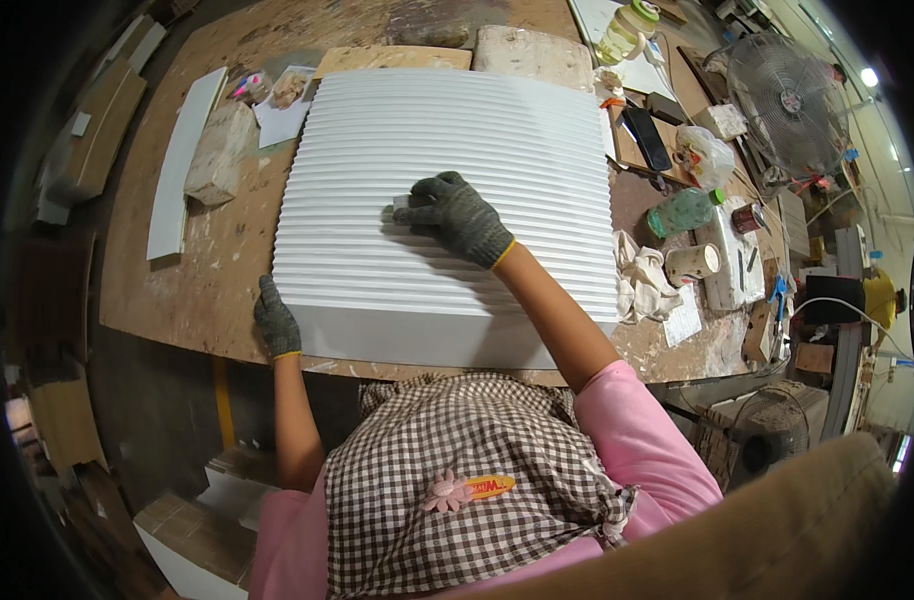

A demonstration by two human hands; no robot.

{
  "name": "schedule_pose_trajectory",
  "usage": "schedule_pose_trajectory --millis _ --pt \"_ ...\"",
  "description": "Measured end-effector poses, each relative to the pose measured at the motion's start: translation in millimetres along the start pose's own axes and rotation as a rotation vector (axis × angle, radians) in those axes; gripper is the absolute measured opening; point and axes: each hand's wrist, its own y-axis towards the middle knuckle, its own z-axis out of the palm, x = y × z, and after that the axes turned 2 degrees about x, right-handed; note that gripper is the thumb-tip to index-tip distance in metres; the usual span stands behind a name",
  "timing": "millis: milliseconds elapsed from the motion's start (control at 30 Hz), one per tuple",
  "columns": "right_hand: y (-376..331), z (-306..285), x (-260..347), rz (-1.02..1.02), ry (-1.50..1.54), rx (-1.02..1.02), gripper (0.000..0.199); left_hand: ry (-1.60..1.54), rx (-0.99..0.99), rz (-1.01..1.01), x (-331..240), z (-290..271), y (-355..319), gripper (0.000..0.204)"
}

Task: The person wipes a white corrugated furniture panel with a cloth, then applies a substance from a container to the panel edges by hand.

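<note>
A large white panel with raised parallel ribs lies on the workbench, its smooth front side toward me. Over the ribs, left of the panel's middle, my right hand in a dark grey knit glove is closed on a small grey block. Most of that block is hidden by the fingers, so its exact kind is unclear. My left hand, gloved the same way, grips the panel's near left corner, with its fingers along the left side.
The wooden workbench carries a pale block and a white strip at left. At right are a phone, a green bottle, a paper cup and rags. A fan stands far right.
</note>
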Motion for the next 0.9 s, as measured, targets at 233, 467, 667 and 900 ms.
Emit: schedule_pose_trajectory --millis 233,467,667,900 --pt "-200.6 -125.2 -64.0 0.446 -0.032 -0.096 0.032 -0.115 -0.044 -0.018 15.7 -6.3 1.5 0.069" --pt "-174.9 -110.8 -45.4 0.433 0.02 -0.029 0.03 0.569 -0.002 0.454 50.9 -0.8 -0.3 0.054" --pt "18.3 4.5 16.6 0.156 0.174 -0.003 0.013 0.285 0.254 0.014 5.4 -4.6 -5.6 0.044" --pt "177.2 106.1 106.2 0.038 0.131 0.009 0.013 0.402 0.154 0.294 20.7 -17.5 -4.9 0.043"
